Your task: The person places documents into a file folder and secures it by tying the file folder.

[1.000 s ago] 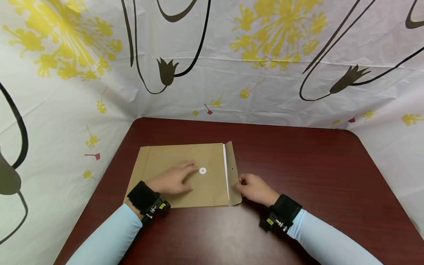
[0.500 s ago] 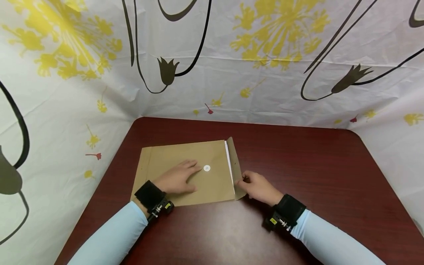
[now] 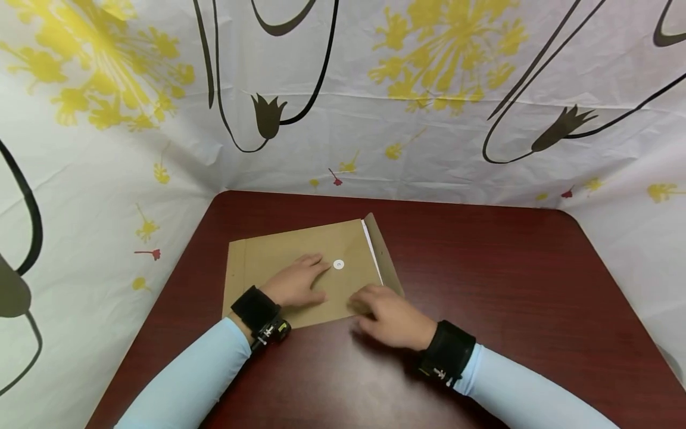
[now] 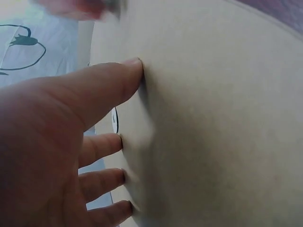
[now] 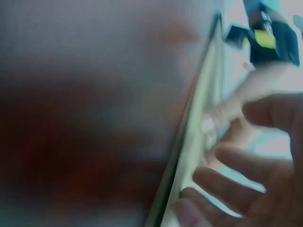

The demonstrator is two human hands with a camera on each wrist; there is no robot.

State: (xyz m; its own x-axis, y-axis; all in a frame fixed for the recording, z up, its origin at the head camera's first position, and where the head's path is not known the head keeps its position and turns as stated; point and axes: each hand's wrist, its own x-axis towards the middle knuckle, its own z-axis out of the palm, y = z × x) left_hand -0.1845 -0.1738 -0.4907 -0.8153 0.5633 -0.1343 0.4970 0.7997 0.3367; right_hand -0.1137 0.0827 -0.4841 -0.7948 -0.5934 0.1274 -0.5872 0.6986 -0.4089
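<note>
A brown paper envelope (image 3: 295, 245) lies slanted on the table, its flap (image 3: 387, 256) folded out at the right end. A white strip, like paper edge, shows along the mouth (image 3: 370, 240). Near that end sits a round white button (image 3: 339, 264). My left hand (image 3: 297, 283) rests on the envelope with fingers spread; the left wrist view has the thumb (image 4: 109, 85) and fingertips against the paper. My right hand (image 3: 391, 316) is over the envelope's near right corner, fingers loosely bent. In the right wrist view its blurred fingers (image 5: 227, 184) are spread beside the envelope's edge, gripping nothing visible.
The dark red-brown table (image 3: 509, 286) extends right of and behind the envelope. A white cloth (image 3: 332, 131) with yellow flowers and dark stems hangs around its back and sides. Black wrist straps with small cameras (image 3: 262, 319) sit on both wrists.
The envelope has turned, its right end shifting away from me. My right hand has left the flap and moved left to the near edge. My left hand has slid slightly right with the envelope.
</note>
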